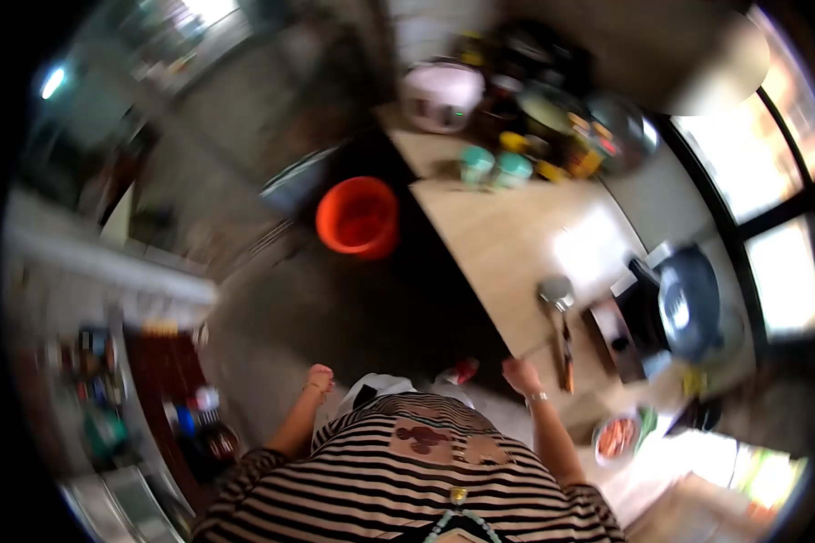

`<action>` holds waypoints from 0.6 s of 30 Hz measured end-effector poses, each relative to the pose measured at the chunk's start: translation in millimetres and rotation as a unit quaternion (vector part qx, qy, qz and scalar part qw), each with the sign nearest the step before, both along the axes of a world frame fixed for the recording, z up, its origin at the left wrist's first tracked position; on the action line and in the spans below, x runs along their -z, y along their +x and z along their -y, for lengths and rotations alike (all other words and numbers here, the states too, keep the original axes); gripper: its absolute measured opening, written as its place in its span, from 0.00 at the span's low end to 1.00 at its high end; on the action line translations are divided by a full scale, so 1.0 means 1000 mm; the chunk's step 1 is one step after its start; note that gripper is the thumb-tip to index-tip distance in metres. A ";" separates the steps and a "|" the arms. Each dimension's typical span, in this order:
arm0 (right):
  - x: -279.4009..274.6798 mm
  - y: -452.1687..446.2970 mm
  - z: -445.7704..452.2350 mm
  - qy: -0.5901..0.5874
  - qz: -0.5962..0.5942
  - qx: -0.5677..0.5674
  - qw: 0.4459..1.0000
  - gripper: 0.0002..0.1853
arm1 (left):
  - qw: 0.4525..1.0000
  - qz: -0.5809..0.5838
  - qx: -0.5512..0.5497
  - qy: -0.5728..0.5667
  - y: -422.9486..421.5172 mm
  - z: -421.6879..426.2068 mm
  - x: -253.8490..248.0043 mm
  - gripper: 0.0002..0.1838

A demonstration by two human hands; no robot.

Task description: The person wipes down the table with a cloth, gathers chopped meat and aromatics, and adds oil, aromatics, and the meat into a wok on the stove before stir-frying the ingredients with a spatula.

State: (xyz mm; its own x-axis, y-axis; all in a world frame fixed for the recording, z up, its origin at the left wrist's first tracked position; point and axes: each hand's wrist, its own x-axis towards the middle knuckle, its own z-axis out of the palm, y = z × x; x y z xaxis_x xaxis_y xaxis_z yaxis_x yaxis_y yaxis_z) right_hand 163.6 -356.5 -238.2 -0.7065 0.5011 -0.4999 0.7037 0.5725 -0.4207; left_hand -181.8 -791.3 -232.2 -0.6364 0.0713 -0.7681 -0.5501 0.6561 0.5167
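Note:
My left hand (pixel 320 377) hangs low at my side, its fingers curled with nothing visible in them. On the other side, my right hand (pixel 521 376) is also curled, beside the front edge of the wooden counter (pixel 489 244); I cannot tell whether it touches. The closest thing on the counter is a ladle (pixel 559 294) with a long brown handle, lying flat. Beyond it a dark wok (pixel 688 303) sits tilted on a gas stove (pixel 620 339). A bowl of reddish pieces (pixel 616 439) stands to the right of my right arm.
An orange bucket (pixel 358 217) stands ahead on the dark floor. At the counter's far end are a pink rice cooker (pixel 442 95), two teal-lidded jars (pixel 493 168) and several bottles. A dark red table (pixel 158 380) holding small items is on my left. The view is blurred.

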 end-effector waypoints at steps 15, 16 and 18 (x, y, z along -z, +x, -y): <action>0.048 -0.143 0.177 -0.136 0.103 -0.282 0.944 0.10 | 0.957 -0.010 -0.260 0.128 0.086 0.305 -0.009 0.04; 0.049 -0.165 0.194 -0.150 0.103 -0.290 0.940 0.10 | 0.945 -0.019 -0.308 0.106 0.099 0.336 -0.007 0.04; 0.049 -0.205 0.228 -0.175 0.104 -0.304 0.931 0.09 | 0.916 -0.027 -0.396 0.054 0.142 0.404 0.004 0.03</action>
